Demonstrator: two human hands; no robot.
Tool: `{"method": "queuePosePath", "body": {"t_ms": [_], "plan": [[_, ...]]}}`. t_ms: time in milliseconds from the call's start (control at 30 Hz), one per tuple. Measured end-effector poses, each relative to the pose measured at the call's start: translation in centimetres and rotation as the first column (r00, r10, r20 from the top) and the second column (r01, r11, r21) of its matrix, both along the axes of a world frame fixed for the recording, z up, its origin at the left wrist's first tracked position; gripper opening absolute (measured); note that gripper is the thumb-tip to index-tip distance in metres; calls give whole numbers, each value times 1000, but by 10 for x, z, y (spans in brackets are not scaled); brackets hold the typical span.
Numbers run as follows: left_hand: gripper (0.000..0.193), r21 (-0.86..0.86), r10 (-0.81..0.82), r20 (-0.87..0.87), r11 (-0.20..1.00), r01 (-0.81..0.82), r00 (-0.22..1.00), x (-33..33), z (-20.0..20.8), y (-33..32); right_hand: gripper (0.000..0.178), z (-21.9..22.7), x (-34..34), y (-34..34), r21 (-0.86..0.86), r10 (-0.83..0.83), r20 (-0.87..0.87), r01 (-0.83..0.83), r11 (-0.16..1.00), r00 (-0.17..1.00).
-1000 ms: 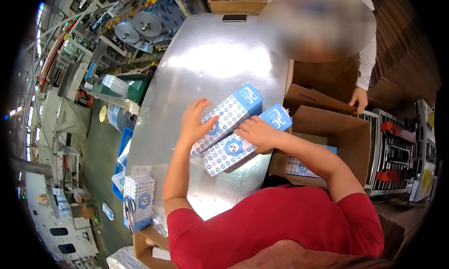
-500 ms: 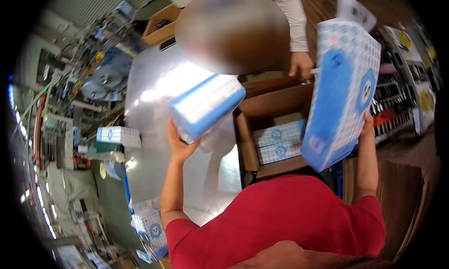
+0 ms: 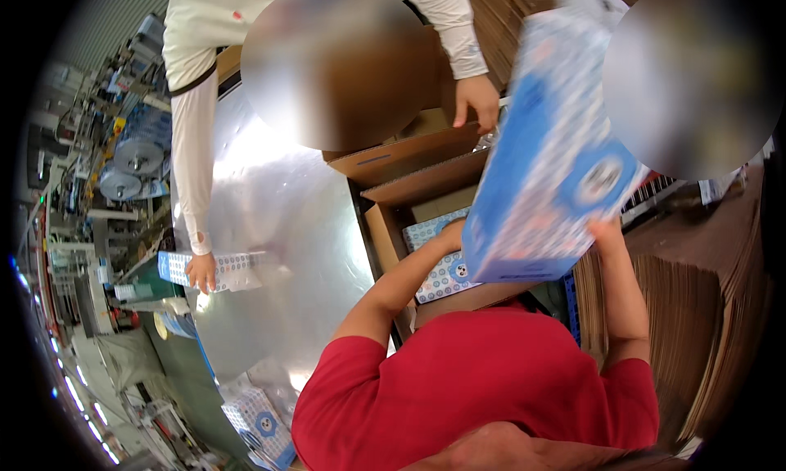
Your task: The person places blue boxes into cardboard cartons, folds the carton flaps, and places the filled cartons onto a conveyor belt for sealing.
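My right hand (image 3: 607, 232) grips the lower edge of a large blue-and-white printed package (image 3: 512, 160), tilted up on the right. My left hand (image 3: 454, 232) reaches into an open cardboard carton (image 3: 385, 238) in front of me. Its fingers are hidden by the carton's contents and the raised package, so what they hold does not show. Patterned blue-and-white packs (image 3: 438, 286) lie side by side in the carton, near my left hand.
Across the metal table (image 3: 278, 307), a co-worker's hand (image 3: 201, 272) rests on a patterned pack (image 3: 233, 273); the other hand (image 3: 477, 103) is by a second carton (image 3: 401, 156). More packs (image 3: 258, 418) sit at the near left corner. Stacked cardboard (image 3: 679, 324) stands at right.
My left hand has moved right and down from over the table into the carton; the pack it held is no longer seen in it. The large package has shifted left. A co-worker's arm now reaches the left pack.
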State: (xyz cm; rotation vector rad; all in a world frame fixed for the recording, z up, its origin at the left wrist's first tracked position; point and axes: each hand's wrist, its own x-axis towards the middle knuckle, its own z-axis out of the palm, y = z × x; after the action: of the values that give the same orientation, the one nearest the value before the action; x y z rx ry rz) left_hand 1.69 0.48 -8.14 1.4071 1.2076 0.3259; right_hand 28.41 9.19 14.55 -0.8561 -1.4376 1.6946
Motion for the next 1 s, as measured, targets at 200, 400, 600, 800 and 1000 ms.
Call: {"method": "queuePosePath", "body": {"t_ms": [200,400,600,800,1000], "plan": [[62,357,141,-424,934,22,895,-38,-9,-20,64,17,-133,7,597,-85,802,-800,61,591],[47,59,291,-6,955,-290,957,-13,88,-47,67,-245,-182,20,454,-199,885,-874,175,420],[37,495,828,-128,531,-688,547,-27,140,-198,79,-207,-214,9,-119,-109,983,-968,222,-145],[39,710,904,-306,8,-704,-299,-16,116,-364,106,-212,-178,11,-353,75,935,-884,306,-347],[64,768,324,-540,-188,-612,-777,-78,94,-542,89,-226,-231,42,-537,246,837,-820,200,-488]]}}
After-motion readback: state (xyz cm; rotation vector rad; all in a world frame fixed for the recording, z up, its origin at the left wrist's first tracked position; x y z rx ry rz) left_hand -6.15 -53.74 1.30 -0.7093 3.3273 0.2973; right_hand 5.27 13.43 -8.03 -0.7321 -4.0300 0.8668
